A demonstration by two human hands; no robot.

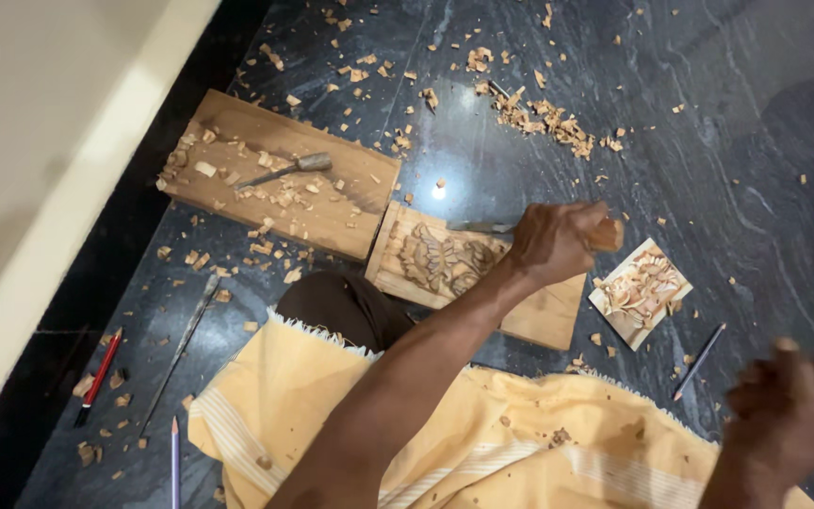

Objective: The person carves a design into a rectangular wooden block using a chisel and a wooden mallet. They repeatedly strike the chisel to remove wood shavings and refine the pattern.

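chisel (558,229) gripped, left hand (550,241) extended (fisted)

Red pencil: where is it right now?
In the head view, the red pencil lies on the dark floor at far left, near the pale wall edge, left of a thin metal tool.

dark stone floor (708,113), wood chips (548,118), boards (275,174)
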